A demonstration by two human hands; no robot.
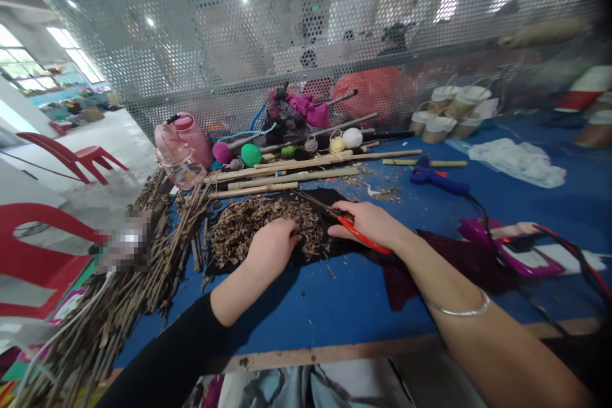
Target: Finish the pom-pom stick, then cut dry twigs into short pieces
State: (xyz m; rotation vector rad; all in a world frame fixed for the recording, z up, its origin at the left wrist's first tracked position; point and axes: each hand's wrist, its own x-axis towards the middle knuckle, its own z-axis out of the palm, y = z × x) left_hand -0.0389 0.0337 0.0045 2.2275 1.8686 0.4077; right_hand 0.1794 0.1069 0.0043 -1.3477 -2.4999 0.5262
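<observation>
A heap of brown dried plant pieces [234, 236] lies on a black cloth [329, 196] on the blue table. My left hand [272, 245] rests at the heap's right part, fingers curled and pressed together; whatever they pinch is hidden. To its right, my right hand [366, 223] is closed around scissors with red-orange handles [366, 242]. Their slim blades point left over the cloth, above the heap's far edge. Dark red fabric [401, 280] lies beneath my right forearm.
Bundles of dry stalks [162, 255] cover the table's left side. Bamboo sticks [306, 175], yarn balls [251, 154] and a pink bottle [196, 140] lie or stand behind. Rightward are a blue glue gun [437, 180], a magenta device [530, 255], white fluff [519, 161] and cups [440, 127]. Perforated metal [229, 44] backs the table.
</observation>
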